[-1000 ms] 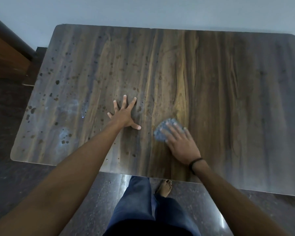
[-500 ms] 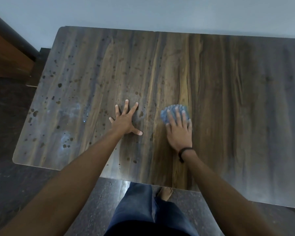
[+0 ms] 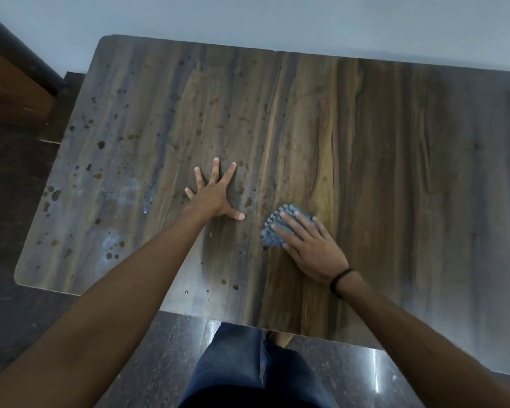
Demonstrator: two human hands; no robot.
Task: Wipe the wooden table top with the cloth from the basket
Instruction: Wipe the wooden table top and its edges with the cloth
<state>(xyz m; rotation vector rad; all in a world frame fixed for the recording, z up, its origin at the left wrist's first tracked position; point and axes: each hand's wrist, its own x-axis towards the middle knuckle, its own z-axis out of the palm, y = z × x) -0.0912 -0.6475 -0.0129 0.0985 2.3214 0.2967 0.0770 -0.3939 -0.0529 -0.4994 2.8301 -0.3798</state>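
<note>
The wooden table top (image 3: pixel 395 172) fills most of the head view. Dark spots and pale smears mark its left half; the right half looks cleaner. A small blue-grey textured cloth (image 3: pixel 273 232) lies near the table's front middle. My right hand (image 3: pixel 309 245) presses flat on the cloth with straight fingers and covers most of it. My left hand (image 3: pixel 215 195) rests flat on the wood to the left of the cloth, fingers spread, holding nothing. No basket is in view.
A pale wall runs along the table's far edge. A brown wooden piece of furniture (image 3: pixel 9 86) stands at the far left corner. Dark polished floor (image 3: pixel 18 319) lies to the left and in front. My legs in blue trousers (image 3: pixel 242 372) stand at the near edge.
My right hand pushed the cloth away from me, then drew it back toward the near edge, fingers now pointing left again. My left hand stayed planted.
</note>
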